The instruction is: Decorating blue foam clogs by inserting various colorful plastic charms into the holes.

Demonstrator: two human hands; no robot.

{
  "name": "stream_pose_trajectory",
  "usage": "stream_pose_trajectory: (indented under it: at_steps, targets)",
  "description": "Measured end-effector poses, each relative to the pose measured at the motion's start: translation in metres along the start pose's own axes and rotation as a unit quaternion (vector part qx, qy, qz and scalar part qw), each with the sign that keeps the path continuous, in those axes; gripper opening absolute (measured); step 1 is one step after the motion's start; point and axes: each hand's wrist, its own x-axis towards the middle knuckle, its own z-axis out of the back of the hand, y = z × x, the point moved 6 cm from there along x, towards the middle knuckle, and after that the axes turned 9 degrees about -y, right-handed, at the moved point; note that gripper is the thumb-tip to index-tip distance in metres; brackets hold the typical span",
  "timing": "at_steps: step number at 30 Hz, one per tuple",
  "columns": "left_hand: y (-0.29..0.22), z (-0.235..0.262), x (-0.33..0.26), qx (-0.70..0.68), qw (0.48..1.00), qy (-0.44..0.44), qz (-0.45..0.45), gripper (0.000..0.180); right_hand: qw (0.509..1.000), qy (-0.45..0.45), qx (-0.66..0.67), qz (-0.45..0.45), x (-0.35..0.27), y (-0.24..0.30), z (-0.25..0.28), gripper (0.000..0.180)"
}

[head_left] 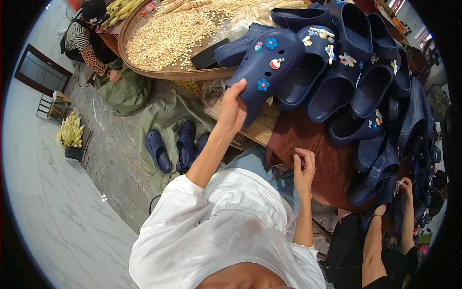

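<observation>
My left hand (232, 110) grips the heel end of a navy blue clog (269, 65) that carries several small charms: blue flowers and a red-and-white round one. The clog is lifted toward a pile of navy clogs (356, 82) at the upper right, some with charms too. My right hand (303, 168) hovers over the brown cloth (313, 144) on the table, fingers curled with thumb and fingertips pinched together; whether something small is between them I cannot tell.
A wide round basket (163, 72) of pale kernels lies beyond the table. Several navy clogs (175, 147) lie on the floor on green sacking. A person (91, 38) crouches at the upper left near corn cobs. Another person's arm (385, 226) works at the lower right.
</observation>
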Motion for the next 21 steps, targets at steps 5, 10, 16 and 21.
stream_pose_trajectory:
  at_steps: [5,10,16,21]
  targets:
    - [-0.003,-0.006,0.016,0.015,1.000,0.022,-0.009,0.049,1.000,0.008,0.017,-0.002,0.007,0.007,-0.003,0.018]
    - [0.004,0.015,0.021,0.095,0.994,0.049,0.013,0.059,0.999,0.006,0.033,0.008,0.020,0.014,-0.014,0.020]
    - [0.012,0.026,0.009,0.174,0.984,0.033,-0.031,0.073,0.999,0.011,0.049,-0.012,0.024,-0.001,-0.024,0.021]
    - [0.019,0.037,0.005,0.143,0.986,0.018,-0.086,0.074,0.999,0.007,0.043,-0.024,0.020,-0.007,-0.020,0.022]
